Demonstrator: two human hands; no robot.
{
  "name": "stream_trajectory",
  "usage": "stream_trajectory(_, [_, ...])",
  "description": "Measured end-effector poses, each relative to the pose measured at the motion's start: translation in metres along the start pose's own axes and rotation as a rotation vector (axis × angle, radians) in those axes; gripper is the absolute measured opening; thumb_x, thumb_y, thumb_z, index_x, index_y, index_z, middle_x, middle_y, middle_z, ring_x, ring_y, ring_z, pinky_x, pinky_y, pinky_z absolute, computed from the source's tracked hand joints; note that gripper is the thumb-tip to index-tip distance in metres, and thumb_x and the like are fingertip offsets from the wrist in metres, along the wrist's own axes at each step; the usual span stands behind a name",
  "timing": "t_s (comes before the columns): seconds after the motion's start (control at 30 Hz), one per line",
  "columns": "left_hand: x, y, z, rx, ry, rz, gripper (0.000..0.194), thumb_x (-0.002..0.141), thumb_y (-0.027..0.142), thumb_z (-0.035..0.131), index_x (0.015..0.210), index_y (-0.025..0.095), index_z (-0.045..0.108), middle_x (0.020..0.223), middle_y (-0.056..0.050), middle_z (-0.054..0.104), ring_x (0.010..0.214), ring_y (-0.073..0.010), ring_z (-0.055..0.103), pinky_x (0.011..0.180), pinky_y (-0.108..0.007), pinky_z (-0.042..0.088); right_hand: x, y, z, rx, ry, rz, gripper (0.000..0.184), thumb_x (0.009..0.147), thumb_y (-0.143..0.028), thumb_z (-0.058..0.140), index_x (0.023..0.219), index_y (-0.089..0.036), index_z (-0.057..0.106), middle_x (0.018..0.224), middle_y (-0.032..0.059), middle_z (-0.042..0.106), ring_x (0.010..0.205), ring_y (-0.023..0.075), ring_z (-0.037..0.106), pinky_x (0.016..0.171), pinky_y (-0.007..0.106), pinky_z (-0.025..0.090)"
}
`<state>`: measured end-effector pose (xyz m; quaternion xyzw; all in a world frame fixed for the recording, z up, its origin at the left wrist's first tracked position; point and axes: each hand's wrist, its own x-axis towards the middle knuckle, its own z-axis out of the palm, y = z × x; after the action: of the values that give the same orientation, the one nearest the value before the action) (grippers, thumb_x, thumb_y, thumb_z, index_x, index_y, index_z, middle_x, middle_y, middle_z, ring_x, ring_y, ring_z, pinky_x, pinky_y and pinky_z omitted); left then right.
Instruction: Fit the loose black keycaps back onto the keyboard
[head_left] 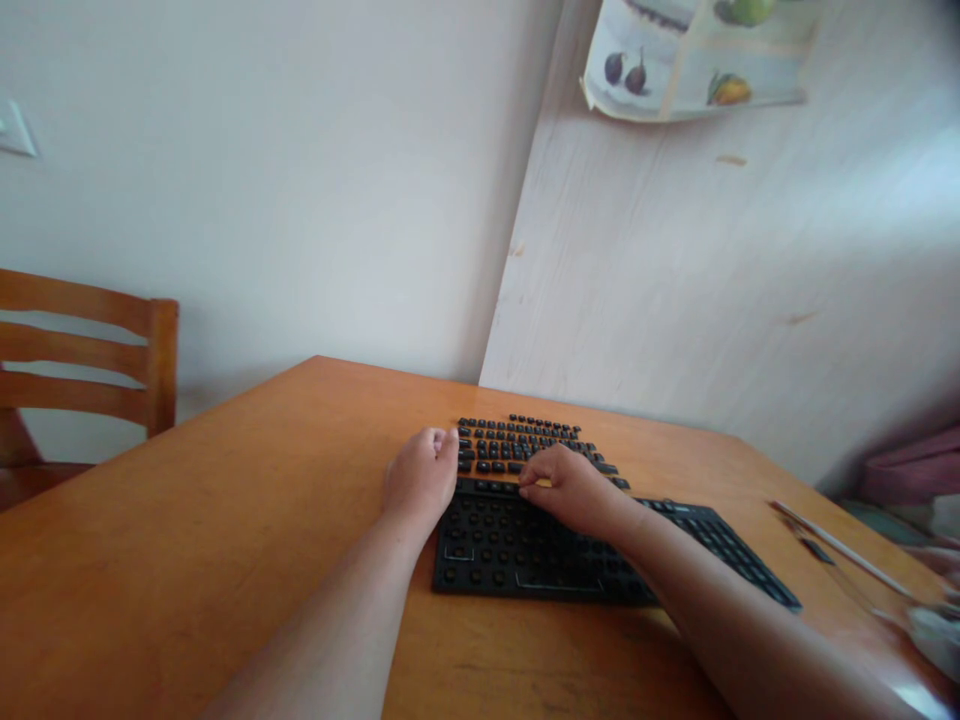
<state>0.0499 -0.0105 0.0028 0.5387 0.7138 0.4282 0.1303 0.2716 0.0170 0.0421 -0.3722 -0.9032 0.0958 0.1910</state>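
Note:
A black keyboard (517, 545) lies on the wooden table, with much of its main block bare of keycaps. Small keys stand along its top row, and its right-hand block also shows keys. At the upper left corner is my left hand (424, 475), curled closed against the keyboard's edge, its fingertips mostly hidden. My right hand (574, 487) reaches over the top row, thumb and finger pinched together at a keycap there; the tiny piece is largely covered by the fingers. Just behind the keyboard, loose black keycaps (510, 450) are laid out in several rows.
On the right of the table (262, 520) lie a thin pale stick (840, 548) and a small dark object (817, 550) with a cord. A wooden chair (161, 365) stands at the left. Behind are a wall and a panel with a fruit picture (675, 65).

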Motion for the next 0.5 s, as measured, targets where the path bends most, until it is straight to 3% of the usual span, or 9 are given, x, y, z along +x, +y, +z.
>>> stream_trajectory(0.23, [0.001, -0.002, 0.002, -0.007, 0.0, 0.001, 0.04, 0.093, 0.053, 0.039, 0.089, 0.023, 0.064, 0.092, -0.007, 0.072, 0.085, -0.0205, 0.064, 0.067, -0.027, 0.039, -0.004, -0.002, -0.002, -0.02, 0.008, 0.004, 0.01, 0.081, -0.022, 0.062, 0.079, -0.021, 0.072, 0.085, 0.0016, 0.073, 0.087, 0.0178, 0.063, 0.087, 0.033, 0.045])
stream_trajectory(0.5, [0.002, -0.003, 0.002, -0.008, 0.007, 0.006, 0.041, 0.094, 0.054, 0.038, 0.09, 0.023, 0.064, 0.094, -0.007, 0.072, 0.086, -0.021, 0.065, 0.068, -0.028, 0.04, -0.006, -0.005, -0.025, -0.111, 0.02, -0.046, 0.025, 0.085, -0.019, 0.052, 0.09, -0.023, 0.077, 0.089, 0.0013, 0.075, 0.087, 0.0165, 0.065, 0.085, 0.031, 0.046])
